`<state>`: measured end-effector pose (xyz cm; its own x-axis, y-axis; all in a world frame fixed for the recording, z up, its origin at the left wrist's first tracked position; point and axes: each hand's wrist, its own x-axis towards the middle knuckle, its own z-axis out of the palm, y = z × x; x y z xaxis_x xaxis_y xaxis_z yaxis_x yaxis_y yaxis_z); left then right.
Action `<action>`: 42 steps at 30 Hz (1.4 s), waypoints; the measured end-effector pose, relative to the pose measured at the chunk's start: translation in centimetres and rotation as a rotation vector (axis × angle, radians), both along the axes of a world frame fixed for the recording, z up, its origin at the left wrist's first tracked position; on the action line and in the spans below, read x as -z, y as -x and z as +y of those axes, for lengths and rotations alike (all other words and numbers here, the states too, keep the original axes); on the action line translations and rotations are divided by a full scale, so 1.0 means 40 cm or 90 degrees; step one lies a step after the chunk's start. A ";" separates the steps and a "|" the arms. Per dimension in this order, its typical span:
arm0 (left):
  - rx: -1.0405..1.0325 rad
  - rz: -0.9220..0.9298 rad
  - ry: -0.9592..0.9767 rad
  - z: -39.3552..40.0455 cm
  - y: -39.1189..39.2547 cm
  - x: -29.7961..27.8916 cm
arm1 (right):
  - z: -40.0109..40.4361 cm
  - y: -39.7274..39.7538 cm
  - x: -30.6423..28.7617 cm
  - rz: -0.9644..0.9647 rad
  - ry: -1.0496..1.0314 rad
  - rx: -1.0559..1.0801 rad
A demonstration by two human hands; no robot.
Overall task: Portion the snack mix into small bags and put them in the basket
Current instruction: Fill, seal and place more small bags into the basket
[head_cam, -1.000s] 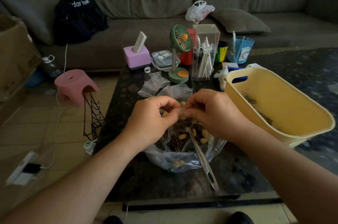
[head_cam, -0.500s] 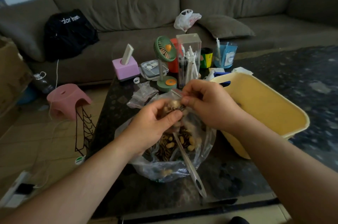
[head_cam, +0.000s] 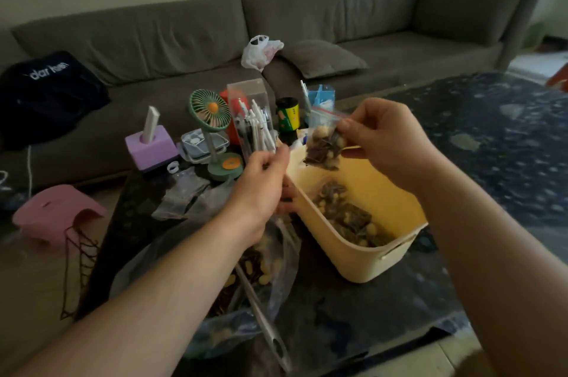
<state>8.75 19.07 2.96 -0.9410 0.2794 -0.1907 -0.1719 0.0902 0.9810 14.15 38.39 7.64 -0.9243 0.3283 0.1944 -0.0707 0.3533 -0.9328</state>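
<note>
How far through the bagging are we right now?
Done: filled bags already lie in the yellow plastic basket. In hand: the right hand pinches a filled small clear zip bag above the basket; the left hand holds nothing. Left: the big clear bag of snack mix and empty bags.

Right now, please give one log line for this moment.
right hand: holds filled small bag over yellow basket | left hand: free

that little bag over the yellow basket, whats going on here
A person is bagging snack mix. The right hand pinches a filled small bag above the yellow basket, which already holds filled bags. The left hand hovers by the basket's rim, holding nothing. The big bag of mix sits open nearer the person.
</note>
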 end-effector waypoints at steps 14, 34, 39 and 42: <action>0.001 0.240 0.179 0.053 -0.047 0.084 | 0.020 0.002 0.103 -0.362 -0.508 -0.290; 0.070 0.042 0.141 0.053 -0.019 0.039 | -0.057 -0.028 0.088 -0.087 -0.469 -0.057; 0.089 -0.024 0.017 -0.034 0.009 0.029 | -0.167 -0.031 0.095 0.027 -0.454 -0.182; -0.083 0.084 0.028 -0.140 0.076 0.036 | -0.229 -0.024 0.115 0.101 -0.478 -0.238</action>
